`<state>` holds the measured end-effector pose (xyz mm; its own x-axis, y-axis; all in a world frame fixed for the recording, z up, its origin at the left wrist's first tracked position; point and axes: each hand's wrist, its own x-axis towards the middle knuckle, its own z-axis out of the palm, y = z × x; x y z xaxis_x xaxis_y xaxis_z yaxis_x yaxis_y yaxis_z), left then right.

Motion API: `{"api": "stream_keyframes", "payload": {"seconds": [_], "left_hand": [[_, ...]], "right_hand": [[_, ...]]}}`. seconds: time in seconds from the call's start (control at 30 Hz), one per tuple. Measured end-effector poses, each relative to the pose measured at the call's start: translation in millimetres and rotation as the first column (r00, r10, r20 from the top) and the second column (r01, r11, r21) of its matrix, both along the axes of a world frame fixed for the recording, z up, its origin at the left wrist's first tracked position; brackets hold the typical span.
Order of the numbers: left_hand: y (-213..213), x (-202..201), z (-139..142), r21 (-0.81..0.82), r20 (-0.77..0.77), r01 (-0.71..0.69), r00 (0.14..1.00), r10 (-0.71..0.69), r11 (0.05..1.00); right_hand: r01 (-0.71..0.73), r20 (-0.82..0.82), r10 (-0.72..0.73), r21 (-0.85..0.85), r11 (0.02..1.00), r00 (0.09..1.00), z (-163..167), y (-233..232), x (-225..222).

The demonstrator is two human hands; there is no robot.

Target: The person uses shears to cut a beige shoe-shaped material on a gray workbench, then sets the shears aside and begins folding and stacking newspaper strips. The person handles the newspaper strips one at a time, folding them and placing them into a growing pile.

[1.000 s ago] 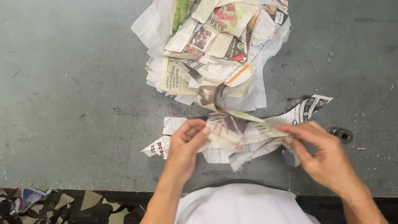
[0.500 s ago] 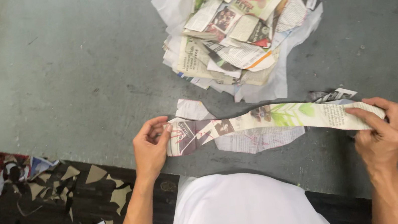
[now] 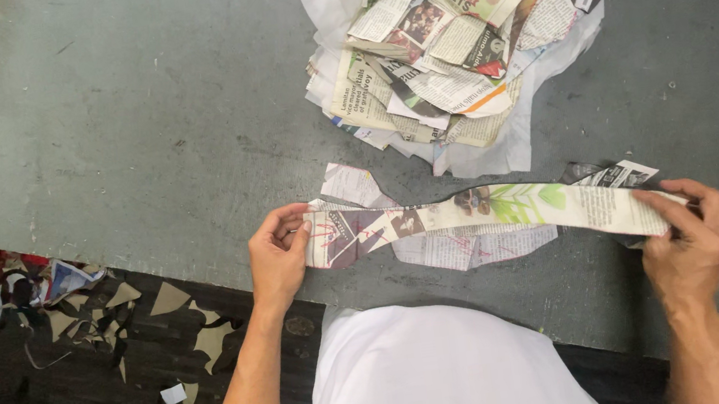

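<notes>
Newspaper strip (image 3: pixel 489 211) stretched flat over our grey worktop (image 3: pixel 139 119), left hand (image 3: pixel 277 256) and right hand (image 3: pixel 688 236) each pinched on an end, newspaper pile (image 3: pixel 459 44) behind.

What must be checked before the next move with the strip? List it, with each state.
1. Left hand grips one end of the strip: ok.
2. Right hand grips the other end: ok.
3. Strip stretched flat between the hands: ok.
4. Strip apart from the pile: ok.
5. Loose scraps lie under the strip: not ok.
6. Strip free of tears: cannot tell.
</notes>
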<state>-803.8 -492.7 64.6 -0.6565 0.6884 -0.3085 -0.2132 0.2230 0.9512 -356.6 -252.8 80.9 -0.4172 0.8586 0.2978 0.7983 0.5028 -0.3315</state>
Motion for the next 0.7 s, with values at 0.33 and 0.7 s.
{"api": "stream_keyframes", "payload": {"seconds": [0.33,0.7], "left_hand": [[-3,2,4,-0.035,-0.06,0.023,0.998,-0.025,0.999],[-2,5,12,-0.057,-0.049,0.04,0.998,-0.043,0.998]], "right_hand": [[0.183,-0.353,-0.15,0.06,0.981,0.924,47,16,-1],[-0.028,-0.808,-0.352,-0.413,0.91,0.472,95,16,9]]}}
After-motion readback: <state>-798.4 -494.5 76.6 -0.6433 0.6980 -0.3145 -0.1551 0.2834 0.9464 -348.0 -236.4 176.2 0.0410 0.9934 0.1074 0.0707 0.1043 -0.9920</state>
